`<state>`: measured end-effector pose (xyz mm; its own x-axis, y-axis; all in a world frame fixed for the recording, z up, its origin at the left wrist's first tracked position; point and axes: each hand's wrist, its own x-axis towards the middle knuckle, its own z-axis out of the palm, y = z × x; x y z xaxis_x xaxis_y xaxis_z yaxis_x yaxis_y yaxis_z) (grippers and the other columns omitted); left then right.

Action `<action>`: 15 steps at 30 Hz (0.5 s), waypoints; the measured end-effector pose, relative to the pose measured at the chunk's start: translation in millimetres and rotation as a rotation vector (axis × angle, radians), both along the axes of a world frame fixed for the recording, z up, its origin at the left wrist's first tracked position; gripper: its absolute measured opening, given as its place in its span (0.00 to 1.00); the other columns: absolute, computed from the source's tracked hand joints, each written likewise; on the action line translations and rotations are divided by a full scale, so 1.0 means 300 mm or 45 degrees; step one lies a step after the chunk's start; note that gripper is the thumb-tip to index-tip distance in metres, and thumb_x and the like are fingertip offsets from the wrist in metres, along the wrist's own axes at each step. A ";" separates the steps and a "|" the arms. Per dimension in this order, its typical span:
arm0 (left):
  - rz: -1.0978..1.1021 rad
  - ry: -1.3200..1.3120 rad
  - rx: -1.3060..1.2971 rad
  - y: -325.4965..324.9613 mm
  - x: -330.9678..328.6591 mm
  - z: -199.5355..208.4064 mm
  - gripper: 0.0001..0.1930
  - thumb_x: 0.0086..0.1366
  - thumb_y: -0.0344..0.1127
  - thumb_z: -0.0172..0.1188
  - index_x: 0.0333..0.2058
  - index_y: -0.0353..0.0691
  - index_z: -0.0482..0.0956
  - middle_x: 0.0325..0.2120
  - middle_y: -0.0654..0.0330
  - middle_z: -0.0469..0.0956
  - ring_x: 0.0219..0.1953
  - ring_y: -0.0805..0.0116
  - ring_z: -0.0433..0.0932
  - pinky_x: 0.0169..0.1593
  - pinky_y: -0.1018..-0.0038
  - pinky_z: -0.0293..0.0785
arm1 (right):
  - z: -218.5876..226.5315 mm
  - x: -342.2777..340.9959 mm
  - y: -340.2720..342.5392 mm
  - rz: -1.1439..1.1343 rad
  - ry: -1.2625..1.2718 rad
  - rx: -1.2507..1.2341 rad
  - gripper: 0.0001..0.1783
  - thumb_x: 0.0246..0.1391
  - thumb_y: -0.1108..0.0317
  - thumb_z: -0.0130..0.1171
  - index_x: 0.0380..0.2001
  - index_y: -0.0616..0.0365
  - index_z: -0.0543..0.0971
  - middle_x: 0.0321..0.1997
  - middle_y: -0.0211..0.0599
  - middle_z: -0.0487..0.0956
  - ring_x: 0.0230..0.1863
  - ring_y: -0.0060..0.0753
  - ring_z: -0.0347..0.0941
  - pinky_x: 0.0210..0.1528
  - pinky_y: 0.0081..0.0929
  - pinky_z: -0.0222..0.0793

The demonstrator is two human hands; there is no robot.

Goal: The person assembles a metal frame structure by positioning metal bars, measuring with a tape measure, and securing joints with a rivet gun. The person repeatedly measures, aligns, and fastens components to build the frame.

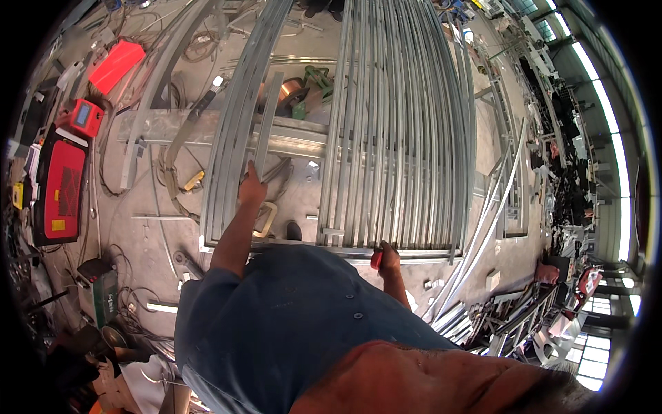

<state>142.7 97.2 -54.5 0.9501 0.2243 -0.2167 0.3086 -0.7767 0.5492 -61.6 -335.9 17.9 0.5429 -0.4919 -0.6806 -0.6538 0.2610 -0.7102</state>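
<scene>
Your left hand is reached out over the left-hand group of metal tubes, right by the near end of a short flat bar that lies at a slant beside them; whether its fingers are clamped on that bar or only rest there, you cannot tell from this view. Your right hand is lower, at the near edge of the wide row of long metal tubes, with its fingers closed around a small red object beside the near rail of the frame. The tubes run away from you side by side, with a gap between the two groups, and a broad crossbeam passes beneath them. A small metal piece lies across the row near its close left corner. Through the gap you can see a copper-coloured spool next to a green stand, and, nearer to you, a yellowish C-shaped clamp beside your shoe. Well to your left, a red and black machine stands on the floor.
</scene>
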 end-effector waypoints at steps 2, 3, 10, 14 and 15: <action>-0.013 0.012 -0.014 0.001 0.000 -0.010 0.48 0.55 0.33 0.64 0.71 0.41 0.45 0.53 0.38 0.73 0.49 0.38 0.78 0.51 0.50 0.76 | 0.001 0.000 -0.006 0.010 -0.004 -0.007 0.15 0.59 0.59 0.56 0.35 0.63 0.79 0.31 0.38 0.81 0.27 0.30 0.75 0.32 0.30 0.70; -0.021 0.019 -0.014 0.006 0.002 -0.018 0.48 0.55 0.33 0.64 0.71 0.41 0.45 0.53 0.37 0.73 0.49 0.37 0.78 0.51 0.50 0.76 | 0.012 0.009 -0.006 0.035 0.020 -0.010 0.15 0.59 0.59 0.56 0.35 0.63 0.79 0.31 0.38 0.81 0.28 0.29 0.75 0.32 0.30 0.70; 0.018 -0.003 0.009 -0.003 0.002 -0.045 0.53 0.53 0.37 0.66 0.72 0.38 0.41 0.53 0.31 0.73 0.48 0.34 0.78 0.50 0.49 0.76 | -0.064 0.014 -0.023 0.079 -0.032 -0.010 0.17 0.59 0.58 0.57 0.40 0.63 0.80 0.29 0.35 0.79 0.27 0.30 0.73 0.33 0.31 0.70; 0.007 -0.086 0.000 -0.005 0.015 -0.077 0.54 0.52 0.36 0.65 0.72 0.37 0.41 0.53 0.30 0.72 0.48 0.34 0.77 0.51 0.47 0.75 | -0.080 -0.001 0.000 0.184 0.027 -0.254 0.23 0.57 0.55 0.53 0.38 0.69 0.80 0.44 0.53 0.80 0.43 0.47 0.76 0.46 0.38 0.69; 0.000 -0.083 -0.006 -0.011 0.009 -0.082 0.53 0.51 0.35 0.65 0.71 0.36 0.42 0.53 0.30 0.72 0.48 0.34 0.77 0.51 0.48 0.75 | -0.084 -0.017 0.003 0.239 0.032 -0.287 0.22 0.57 0.56 0.53 0.37 0.68 0.81 0.43 0.54 0.81 0.44 0.47 0.76 0.47 0.38 0.69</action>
<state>145.4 93.8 -79.2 0.9623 0.2234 -0.1554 0.2720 -0.7742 0.5716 -66.7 -335.0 -7.2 0.6228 -0.5252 -0.5798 -0.6940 -0.0287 -0.7194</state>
